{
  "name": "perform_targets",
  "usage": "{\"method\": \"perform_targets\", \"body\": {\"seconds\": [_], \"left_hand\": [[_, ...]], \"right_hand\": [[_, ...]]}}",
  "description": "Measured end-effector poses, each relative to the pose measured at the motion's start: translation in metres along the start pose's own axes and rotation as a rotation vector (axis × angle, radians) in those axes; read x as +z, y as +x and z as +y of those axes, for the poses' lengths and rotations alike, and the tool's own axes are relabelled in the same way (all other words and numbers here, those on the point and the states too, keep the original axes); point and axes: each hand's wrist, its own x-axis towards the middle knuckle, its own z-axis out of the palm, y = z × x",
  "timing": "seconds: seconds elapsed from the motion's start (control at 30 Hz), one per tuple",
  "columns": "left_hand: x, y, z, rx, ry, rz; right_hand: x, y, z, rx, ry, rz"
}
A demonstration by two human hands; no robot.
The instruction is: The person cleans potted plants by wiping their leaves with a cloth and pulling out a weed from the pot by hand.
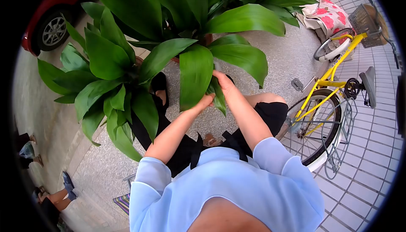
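A large potted plant with broad, glossy green leaves [196, 75] fills the space in front of me. Between my hands hangs a smaller, narrow green leaf [219, 98]. My left hand [206, 100] has its fingers closed at this leaf's left edge, partly covered by the big leaf beside it. Just above and to the right, my right hand [224, 81] is closed on the upper part of the same narrow leaf. Something pale shows by the right fingertips, too small to make out. The pot's reddish rim [208, 40] is mostly hidden by foliage.
Another leafy plant [101, 58] stands close on the left. A yellow bicycle [334, 77] is to the right on white tiles, near a floral cloth [327, 16]. A red car [44, 24] is at upper left. Other people's legs [59, 198] show at lower left.
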Motion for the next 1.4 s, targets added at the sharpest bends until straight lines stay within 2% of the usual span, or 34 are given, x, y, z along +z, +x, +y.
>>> {"method": "perform_targets", "body": {"seconds": [0.07,0.17,0.2,0.3,0.43,0.5,0.63,0.7,0.77,0.87,0.97,1.23,1.33,1.4], "left_hand": [[0.001,-0.018,0.022,0.063,0.06,0.003],[0.007,-0.034,0.042,0.124,0.111,-0.06],[0.013,-0.034,0.037,0.079,0.151,-0.03],[0.015,-0.043,0.049,0.058,0.313,-0.065],[0.015,-0.039,0.039,0.166,0.362,-0.071],[0.015,-0.038,0.04,0.22,0.399,-0.047],[0.008,-0.025,0.023,0.35,0.374,0.037],[-0.003,0.03,-0.026,0.83,0.633,0.267],[0.002,-0.021,0.027,0.407,0.655,0.14],[-0.002,-0.008,0.013,0.414,0.608,0.133],[-0.003,-0.001,0.007,0.415,0.494,0.091],[-0.004,-0.003,0.009,0.375,0.261,-0.011],[-0.002,-0.008,0.016,0.332,0.202,-0.011],[-0.003,-0.006,0.012,0.356,0.236,0.006]], "right_hand": [[-0.016,-0.011,0.008,-0.074,-0.151,0.077],[0.005,-0.049,0.022,-0.322,-0.253,0.283],[-0.005,-0.06,0.021,-0.24,-0.35,0.225],[0.02,-0.084,0.029,-0.268,-0.597,0.351],[0.005,-0.076,0.055,-0.602,-0.675,0.552],[0.016,-0.091,0.049,-0.554,-0.701,0.609],[0.007,-0.094,0.06,-0.617,-0.748,0.658],[0.026,-0.108,0.057,-0.612,-0.689,0.679],[0.038,-0.116,0.058,-0.658,-0.635,0.694],[0.034,-0.115,0.066,-0.699,-0.512,0.688],[0.035,-0.118,0.069,-0.681,-0.547,0.751],[0.042,-0.129,0.069,-0.716,-0.581,0.719],[0.051,-0.141,0.066,-0.662,-0.58,0.68],[0.055,-0.15,0.067,-0.713,-0.607,0.591]]}}
